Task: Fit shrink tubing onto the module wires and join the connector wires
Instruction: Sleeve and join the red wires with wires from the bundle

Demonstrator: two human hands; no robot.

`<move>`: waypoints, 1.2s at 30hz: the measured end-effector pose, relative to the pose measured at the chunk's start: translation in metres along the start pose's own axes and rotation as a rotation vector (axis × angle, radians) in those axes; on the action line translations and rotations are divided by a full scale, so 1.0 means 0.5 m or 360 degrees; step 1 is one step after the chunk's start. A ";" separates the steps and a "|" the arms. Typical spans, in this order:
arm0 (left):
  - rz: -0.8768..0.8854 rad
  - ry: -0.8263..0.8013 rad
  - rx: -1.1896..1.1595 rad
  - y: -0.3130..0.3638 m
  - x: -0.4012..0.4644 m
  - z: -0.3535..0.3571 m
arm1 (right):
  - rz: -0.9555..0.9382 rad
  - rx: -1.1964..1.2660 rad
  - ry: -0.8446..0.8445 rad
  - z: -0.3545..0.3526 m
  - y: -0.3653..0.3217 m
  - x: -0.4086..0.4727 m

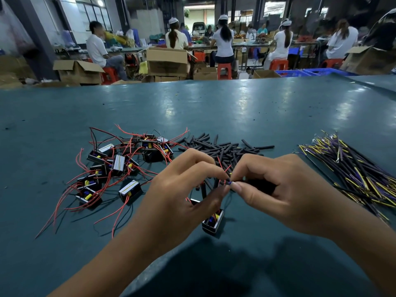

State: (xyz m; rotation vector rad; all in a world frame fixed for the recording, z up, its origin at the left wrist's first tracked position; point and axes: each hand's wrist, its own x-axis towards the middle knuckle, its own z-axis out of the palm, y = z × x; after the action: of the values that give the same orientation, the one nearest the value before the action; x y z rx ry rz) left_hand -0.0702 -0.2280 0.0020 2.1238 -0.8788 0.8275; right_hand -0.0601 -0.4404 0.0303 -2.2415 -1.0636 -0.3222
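Over the green table (pixel 214 108) my left hand (pixel 184 189) pinches a thin red module wire (pixel 222 171). My right hand (pixel 278 189) pinches a blue and yellow connector wire end (pixel 230 182) against it, fingertip to fingertip. A small black module (pixel 213 221) hangs below the hands on its wires, partly hidden by my left hand. A pile of black modules with red wires (pixel 120 166) lies to the left. Black shrink tubing pieces (pixel 225 148) are heaped behind the hands.
A bundle of yellow and purple connector wires (pixel 353 168) lies at the right. Beyond the table's far edge, several seated people work among cardboard boxes (pixel 167 61), red stools and blue crates.
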 end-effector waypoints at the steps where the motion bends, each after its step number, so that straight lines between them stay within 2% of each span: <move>1: 0.0005 0.0010 0.0021 -0.001 -0.001 0.000 | 0.0002 -0.0030 0.0001 -0.001 0.001 -0.001; 8: 0.0196 0.0094 0.0243 0.000 -0.001 0.003 | 0.0035 -0.0189 0.0002 0.003 0.005 -0.002; 14: -0.0283 0.0058 -0.0273 0.014 -0.003 0.008 | 0.0010 -0.0175 0.0119 0.009 0.001 0.000; 20: 0.0147 0.0110 0.0106 -0.003 0.003 -0.005 | 0.0117 0.0117 -0.0020 0.003 0.005 0.001; 25: 0.0226 -0.0039 0.0208 -0.004 0.005 -0.013 | 0.0248 0.0504 -0.0266 -0.009 0.008 0.000; 30: -0.0038 -0.0320 -0.0127 -0.001 0.005 -0.017 | 0.0229 0.0291 -0.0415 -0.009 0.007 0.002; 36: -0.0204 -0.0442 -0.0295 -0.001 0.006 -0.024 | 0.0118 -0.0068 -0.0424 -0.009 -0.001 0.001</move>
State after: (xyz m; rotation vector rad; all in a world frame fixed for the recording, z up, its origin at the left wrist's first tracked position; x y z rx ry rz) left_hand -0.0715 -0.2195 0.0105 2.1335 -0.9098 0.3754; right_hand -0.0602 -0.4427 0.0340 -2.4033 -1.1120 -0.0141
